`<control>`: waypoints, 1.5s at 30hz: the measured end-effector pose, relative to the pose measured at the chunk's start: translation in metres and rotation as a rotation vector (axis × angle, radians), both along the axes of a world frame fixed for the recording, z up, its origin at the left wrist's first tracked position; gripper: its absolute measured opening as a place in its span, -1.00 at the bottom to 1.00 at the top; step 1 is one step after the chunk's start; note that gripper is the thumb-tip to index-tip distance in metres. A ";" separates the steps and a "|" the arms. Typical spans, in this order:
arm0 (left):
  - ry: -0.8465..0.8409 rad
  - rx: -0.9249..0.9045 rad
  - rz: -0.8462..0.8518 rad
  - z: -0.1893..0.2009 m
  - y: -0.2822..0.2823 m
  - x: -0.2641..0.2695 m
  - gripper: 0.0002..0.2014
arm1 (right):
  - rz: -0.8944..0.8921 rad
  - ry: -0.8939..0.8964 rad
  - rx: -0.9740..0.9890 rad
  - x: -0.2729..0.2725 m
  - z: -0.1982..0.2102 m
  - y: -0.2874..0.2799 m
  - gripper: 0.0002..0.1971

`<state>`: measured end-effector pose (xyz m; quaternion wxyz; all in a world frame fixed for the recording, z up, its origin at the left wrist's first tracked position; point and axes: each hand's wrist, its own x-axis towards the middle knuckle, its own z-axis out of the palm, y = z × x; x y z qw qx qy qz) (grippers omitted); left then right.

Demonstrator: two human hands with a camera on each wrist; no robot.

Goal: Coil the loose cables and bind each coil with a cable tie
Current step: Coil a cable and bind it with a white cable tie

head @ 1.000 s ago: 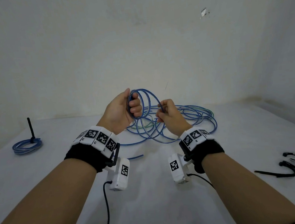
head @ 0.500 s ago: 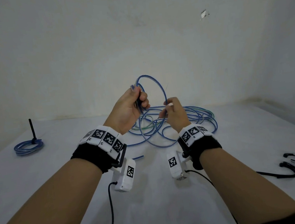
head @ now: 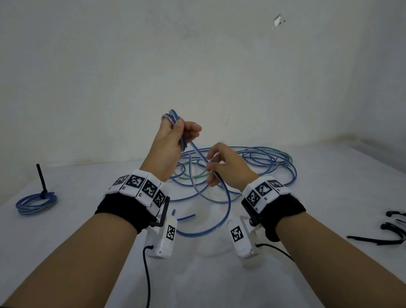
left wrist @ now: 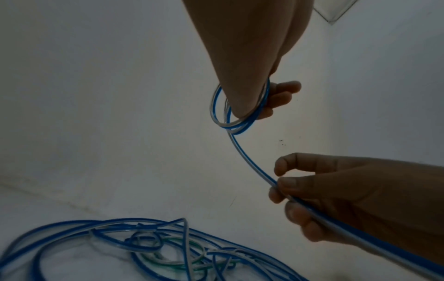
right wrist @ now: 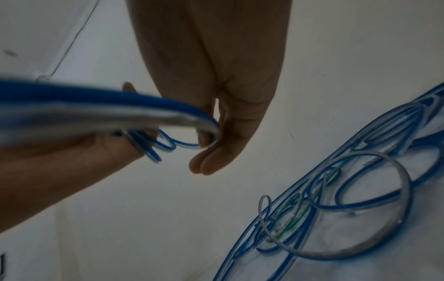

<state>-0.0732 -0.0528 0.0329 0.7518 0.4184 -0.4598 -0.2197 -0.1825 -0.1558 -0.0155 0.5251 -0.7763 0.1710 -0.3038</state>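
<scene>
white table (head: 212, 292) under pale wall (head: 185, 54) | left hand (head: 170, 142) clenched round small blue cable (head: 223, 194) loops, raised; right hand (head: 226, 169) pinched its strand just below | loose tangle (head: 261, 162) lay behind both hands

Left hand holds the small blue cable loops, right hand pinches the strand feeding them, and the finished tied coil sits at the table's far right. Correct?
Not quite: the finished blue coil bound with a black cable tie sits at the white table's far left, as the head view shows. The left hand does hold the small blue cable loops, and the right hand pinches the feeding strand.
</scene>
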 end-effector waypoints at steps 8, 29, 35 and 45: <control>0.088 -0.012 0.097 -0.012 0.011 0.024 -0.81 | 0.173 0.123 0.092 -0.020 -0.004 -0.007 -0.85; 0.120 -0.053 0.557 -0.010 0.021 0.058 -0.75 | 0.310 0.105 0.284 -0.033 -0.009 -0.005 -0.74; -0.206 0.240 0.282 -0.037 0.003 0.030 -0.78 | 0.409 -0.122 0.501 -0.030 0.011 0.009 -0.78; -0.221 0.466 -0.068 -0.040 0.006 -0.011 -0.74 | 0.181 -0.303 0.386 -0.016 0.042 0.006 -0.83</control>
